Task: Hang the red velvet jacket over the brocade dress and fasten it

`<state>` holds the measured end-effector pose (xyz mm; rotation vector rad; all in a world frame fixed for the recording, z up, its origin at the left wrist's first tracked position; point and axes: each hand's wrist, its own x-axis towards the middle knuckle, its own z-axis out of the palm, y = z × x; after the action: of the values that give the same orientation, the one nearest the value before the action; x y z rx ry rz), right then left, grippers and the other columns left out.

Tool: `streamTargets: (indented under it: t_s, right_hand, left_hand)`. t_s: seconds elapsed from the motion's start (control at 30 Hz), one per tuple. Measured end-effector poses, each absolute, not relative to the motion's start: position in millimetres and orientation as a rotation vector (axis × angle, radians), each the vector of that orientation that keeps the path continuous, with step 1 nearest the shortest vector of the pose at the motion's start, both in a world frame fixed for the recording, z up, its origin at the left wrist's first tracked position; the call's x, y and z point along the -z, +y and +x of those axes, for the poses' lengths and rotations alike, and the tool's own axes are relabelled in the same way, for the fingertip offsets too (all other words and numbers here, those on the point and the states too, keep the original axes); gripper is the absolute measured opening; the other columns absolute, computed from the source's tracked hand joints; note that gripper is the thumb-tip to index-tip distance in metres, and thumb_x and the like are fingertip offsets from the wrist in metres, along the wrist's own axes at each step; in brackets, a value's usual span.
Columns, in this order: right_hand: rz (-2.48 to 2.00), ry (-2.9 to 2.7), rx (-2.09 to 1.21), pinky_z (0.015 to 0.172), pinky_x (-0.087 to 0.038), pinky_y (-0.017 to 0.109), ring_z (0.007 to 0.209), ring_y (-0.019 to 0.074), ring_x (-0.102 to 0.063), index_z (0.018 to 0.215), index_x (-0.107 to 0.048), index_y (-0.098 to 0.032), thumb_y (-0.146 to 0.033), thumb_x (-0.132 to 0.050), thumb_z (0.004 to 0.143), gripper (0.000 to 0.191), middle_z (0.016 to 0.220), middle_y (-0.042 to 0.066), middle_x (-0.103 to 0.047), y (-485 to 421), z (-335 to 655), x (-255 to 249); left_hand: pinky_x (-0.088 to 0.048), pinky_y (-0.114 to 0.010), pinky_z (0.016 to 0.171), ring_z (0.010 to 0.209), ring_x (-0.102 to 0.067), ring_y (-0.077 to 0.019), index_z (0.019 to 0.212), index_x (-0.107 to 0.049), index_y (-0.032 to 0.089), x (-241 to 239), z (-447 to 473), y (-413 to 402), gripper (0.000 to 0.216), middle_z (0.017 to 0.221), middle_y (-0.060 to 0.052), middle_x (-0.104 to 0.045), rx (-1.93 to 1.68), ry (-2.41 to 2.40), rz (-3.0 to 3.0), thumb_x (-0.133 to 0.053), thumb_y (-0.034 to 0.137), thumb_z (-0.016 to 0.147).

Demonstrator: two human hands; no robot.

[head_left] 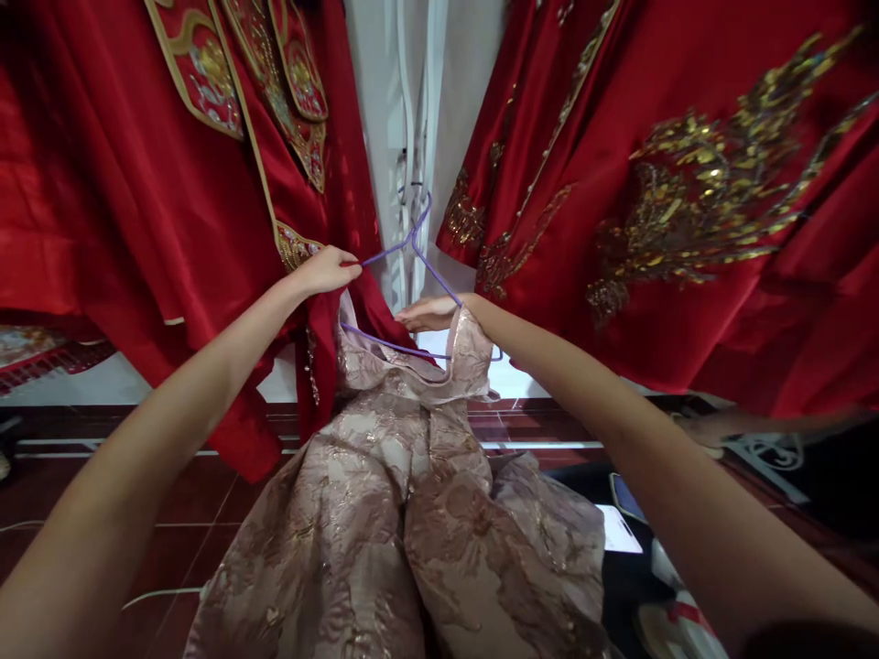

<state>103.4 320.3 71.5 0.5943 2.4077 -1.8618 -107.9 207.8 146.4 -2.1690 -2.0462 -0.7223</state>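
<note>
A pale pink-gold brocade dress [374, 458] hangs in front of me on a thin purple hanger [391, 249], its skirt spreading toward me. My left hand [330, 270] is closed on the left arm of the hanger, just above the dress's left shoulder strap. Behind the right strap [472, 343], my right hand [432, 314] reaches leftward with its fingers stretched out. My right wrist lies against the hanger's right arm. The hanger's lower bar crosses the dress's neckline. The hook points up near white vertical poles.
Red embroidered garments [226, 210] hang on the left, and a red garment with gold sequins [687, 201] hangs on the right. Below, a phone [626, 497] and a white card [619, 529] lie on a dark surface. A pale cable [161, 593] runs over the dark red tiles.
</note>
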Motion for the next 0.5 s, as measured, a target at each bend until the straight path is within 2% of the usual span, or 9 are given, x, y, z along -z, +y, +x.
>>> streamTargets:
  t_s: [0.1,0.2,0.27,0.37,0.5]
  right_hand:
    - [0.721,2.7,1.694,0.085,-0.051,0.036,0.092,0.0217,-0.064,0.088,-0.062,-0.018,-0.032,-0.072,0.066,0.028,0.093,0.006,-0.069,319,106,-80]
    - [1.23,3.194,1.108,0.069,-0.051,0.03,0.072,0.0185,-0.061,0.078,-0.054,-0.019,-0.012,-0.072,0.056,0.03,0.068,-0.002,-0.061,322,114,-96]
    - [1.517,3.369,0.752,0.069,-0.048,0.03,0.071,0.018,-0.058,0.08,-0.05,-0.02,-0.008,-0.069,0.056,0.033,0.067,-0.003,-0.055,327,123,-105]
    - [1.798,3.412,0.407,0.073,-0.045,0.032,0.075,0.0174,-0.057,0.087,-0.048,-0.019,-0.01,-0.066,0.061,0.032,0.075,-0.001,-0.057,335,148,-111]
    - [1.902,3.242,0.034,0.072,-0.041,0.029,0.074,0.0126,-0.057,0.087,-0.052,-0.013,-0.014,-0.058,0.07,0.018,0.082,0.006,-0.061,340,208,-105]
  left_hand:
    - [-0.045,-0.032,0.077,0.082,-0.062,-0.0246,0.1,-0.068,0.015,-139,-111,211,0.033,0.083,-0.007,-0.067,0.651,-1.919,-2.062,-0.053,0.035,0.078]
    - [-0.042,-0.038,0.089,0.097,-0.059,-0.0289,0.099,-0.066,0.015,-127,-113,216,0.034,0.096,-0.013,-0.064,0.579,-1.755,-1.975,-0.052,0.042,0.083]
    - [-0.041,-0.038,0.089,0.097,-0.058,-0.0267,0.099,-0.064,0.016,-116,-116,220,0.035,0.099,-0.012,-0.062,0.588,-1.692,-1.978,-0.045,0.043,0.089]
    - [-0.043,-0.033,0.08,0.087,-0.061,-0.0225,0.102,-0.061,0.017,-98,-121,227,0.038,0.093,-0.01,-0.063,0.66,-1.701,-1.958,-0.032,0.04,0.095]
    - [-0.044,-0.031,0.078,0.089,-0.061,-0.0228,0.104,-0.058,0.018,-85,-123,231,0.036,0.096,-0.01,-0.062,0.718,-1.691,-1.909,-0.031,0.04,0.096]
